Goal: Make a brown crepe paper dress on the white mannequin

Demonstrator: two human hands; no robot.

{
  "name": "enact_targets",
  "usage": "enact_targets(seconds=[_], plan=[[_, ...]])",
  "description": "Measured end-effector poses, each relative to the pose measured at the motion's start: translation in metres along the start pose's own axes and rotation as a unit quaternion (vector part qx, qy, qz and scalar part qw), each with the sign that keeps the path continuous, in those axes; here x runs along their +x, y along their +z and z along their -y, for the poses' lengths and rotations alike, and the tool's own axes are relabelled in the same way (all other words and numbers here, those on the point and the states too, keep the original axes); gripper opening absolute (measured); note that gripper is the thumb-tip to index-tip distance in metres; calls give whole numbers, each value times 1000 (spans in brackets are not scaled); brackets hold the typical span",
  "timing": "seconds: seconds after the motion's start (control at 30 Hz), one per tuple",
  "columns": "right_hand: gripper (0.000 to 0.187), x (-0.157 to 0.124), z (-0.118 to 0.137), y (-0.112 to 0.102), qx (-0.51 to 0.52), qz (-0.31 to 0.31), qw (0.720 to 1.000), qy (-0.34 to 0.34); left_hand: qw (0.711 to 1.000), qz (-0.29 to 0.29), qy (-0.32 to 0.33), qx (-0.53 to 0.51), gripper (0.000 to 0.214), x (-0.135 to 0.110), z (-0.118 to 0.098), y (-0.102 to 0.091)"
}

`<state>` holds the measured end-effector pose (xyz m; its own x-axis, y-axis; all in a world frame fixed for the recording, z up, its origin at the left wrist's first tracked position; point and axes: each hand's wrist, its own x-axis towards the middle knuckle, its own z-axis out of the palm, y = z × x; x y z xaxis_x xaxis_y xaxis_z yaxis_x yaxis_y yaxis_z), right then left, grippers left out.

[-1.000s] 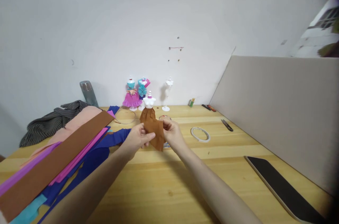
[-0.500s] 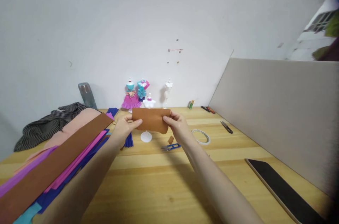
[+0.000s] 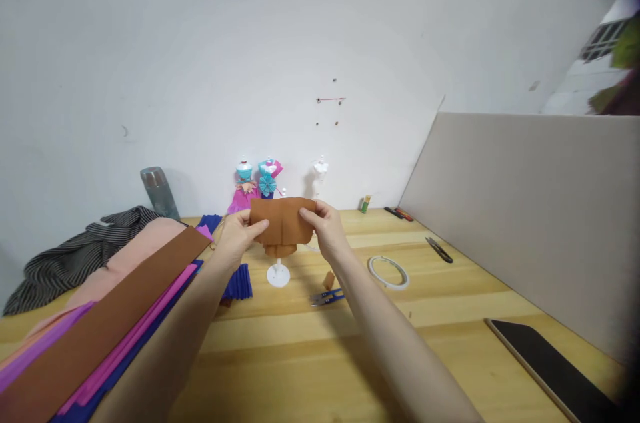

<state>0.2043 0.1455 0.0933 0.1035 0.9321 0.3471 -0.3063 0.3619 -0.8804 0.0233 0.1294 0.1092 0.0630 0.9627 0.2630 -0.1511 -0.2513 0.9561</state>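
A brown piece of fabric (image 3: pixel 283 222) is stretched between my hands above the table. My left hand (image 3: pixel 239 234) pinches its left edge, thumb in front. Its right edge is pinched by my right hand (image 3: pixel 324 226). Behind the fabric stands a small dress form, mostly hidden; its round white base (image 3: pixel 278 275) shows below, along with brown cloth (image 3: pixel 280 250) around its lower part. Blue thread snips (image 3: pixel 327 298) and a brown scrap (image 3: pixel 329 280) lie near my right wrist. Pleated blue fabric (image 3: pixel 239 284) is beside my left wrist.
Strips of coloured fabric (image 3: pixel 110 303) and striped cloth (image 3: pixel 75 246) cover the left side, with a bottle (image 3: pixel 160 192) behind. Dressed mini mannequins (image 3: pixel 267 183) and a bare one (image 3: pixel 320 175) stand by the wall. A tape roll (image 3: pixel 389 272), dark snips (image 3: pixel 439 250) and a phone (image 3: pixel 545 363) lie right.
The brown fabric has come in front of the dress form, hiding its top, and its held edges are slightly closer together. The camera view has shifted a little.
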Motion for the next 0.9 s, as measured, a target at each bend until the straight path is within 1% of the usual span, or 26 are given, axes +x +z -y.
enact_targets(seconds=[0.13, 0.33, 0.6, 0.73, 0.9], plan=[[20, 7, -3, 0, 0, -6, 1000, -7, 1000, 6, -10, 2, 34, 7, -2, 2], [25, 10, -8, -1, -8, -16, 1000, -22, 1000, 7, -11, 6, 32, 11, -3, 6], [27, 10, -14, 5, -34, -17, 997, -62, 1000, 24, 2, -7, 37, 17, 4, 7], [26, 10, -20, 7, -46, -17, 996, -73, 1000, 11, 23, -7, 36, 19, 9, 6], [26, 10, -22, 6, -58, -14, 995, -82, 999, -16, 28, -13, 39, 20, 15, 5]])
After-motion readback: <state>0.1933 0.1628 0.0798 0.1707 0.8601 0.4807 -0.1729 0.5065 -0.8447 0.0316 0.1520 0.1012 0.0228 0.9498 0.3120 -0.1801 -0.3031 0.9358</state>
